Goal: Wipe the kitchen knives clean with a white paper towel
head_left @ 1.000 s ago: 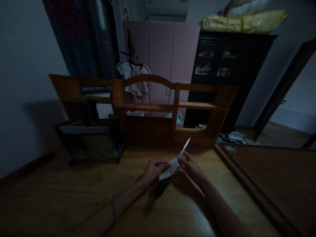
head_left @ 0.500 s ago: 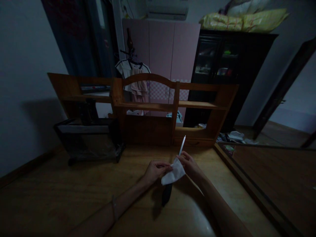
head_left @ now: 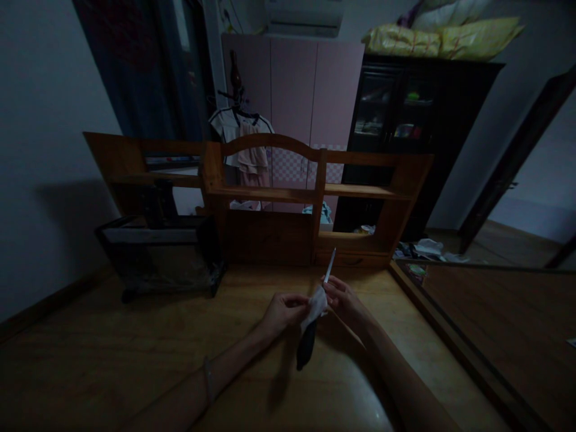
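My right hand (head_left: 344, 301) is closed on a long thin tool with a pale blade (head_left: 330, 266) pointing up and a dark handle (head_left: 306, 347) hanging below. My left hand (head_left: 281, 313) pinches a white tissue (head_left: 315, 306) wrapped around the tool's middle. Both hands hover over a wooden desk top (head_left: 189, 354), close together near its centre.
A wooden shelf unit (head_left: 315, 198) stands along the desk's back edge. A dark wire basket (head_left: 157, 252) sits at back left. Behind are a pink wardrobe (head_left: 310, 90), hanging clothes (head_left: 245, 144) and a dark cabinet (head_left: 405, 120). Another wooden surface (head_left: 504, 324) lies to the right.
The blade has swung from leaning right to nearly upright. The tissue has bunched closer around the tool, and the dark handle has shifted right under the hands.
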A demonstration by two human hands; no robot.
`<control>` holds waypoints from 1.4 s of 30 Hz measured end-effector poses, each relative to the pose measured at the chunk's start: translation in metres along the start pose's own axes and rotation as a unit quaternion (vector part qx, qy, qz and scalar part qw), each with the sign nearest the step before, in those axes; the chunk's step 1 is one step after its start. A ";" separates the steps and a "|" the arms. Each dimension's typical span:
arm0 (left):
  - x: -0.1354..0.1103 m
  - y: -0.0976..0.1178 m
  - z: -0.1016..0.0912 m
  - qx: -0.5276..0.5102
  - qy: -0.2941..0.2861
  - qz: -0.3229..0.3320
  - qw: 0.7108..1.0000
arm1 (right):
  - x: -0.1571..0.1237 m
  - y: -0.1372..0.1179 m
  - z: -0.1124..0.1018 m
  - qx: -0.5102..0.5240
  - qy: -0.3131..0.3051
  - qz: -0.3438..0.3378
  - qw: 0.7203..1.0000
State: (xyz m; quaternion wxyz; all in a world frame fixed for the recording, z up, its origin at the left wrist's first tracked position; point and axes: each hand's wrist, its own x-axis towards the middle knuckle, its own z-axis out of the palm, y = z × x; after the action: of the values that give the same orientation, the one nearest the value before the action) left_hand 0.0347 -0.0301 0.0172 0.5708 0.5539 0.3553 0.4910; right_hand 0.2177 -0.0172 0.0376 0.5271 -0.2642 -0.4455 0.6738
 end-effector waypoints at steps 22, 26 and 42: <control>0.005 -0.006 -0.010 -0.017 -0.004 -0.009 1.000 | 0.005 0.009 -0.005 -0.014 0.037 0.017 0.999; 0.005 -0.004 -0.009 0.008 0.007 0.002 1.000 | 0.003 0.007 -0.004 -0.015 0.037 0.024 0.999; 0.009 -0.007 -0.012 -0.061 0.050 -0.033 0.996 | 0.010 0.007 -0.011 0.003 0.071 -0.027 0.997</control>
State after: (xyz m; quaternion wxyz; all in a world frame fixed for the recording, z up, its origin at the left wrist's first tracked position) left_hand 0.0269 -0.0170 0.0103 0.6007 0.4814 0.3707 0.5197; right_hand 0.2200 -0.0049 0.0275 0.5759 -0.2976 -0.4118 0.6405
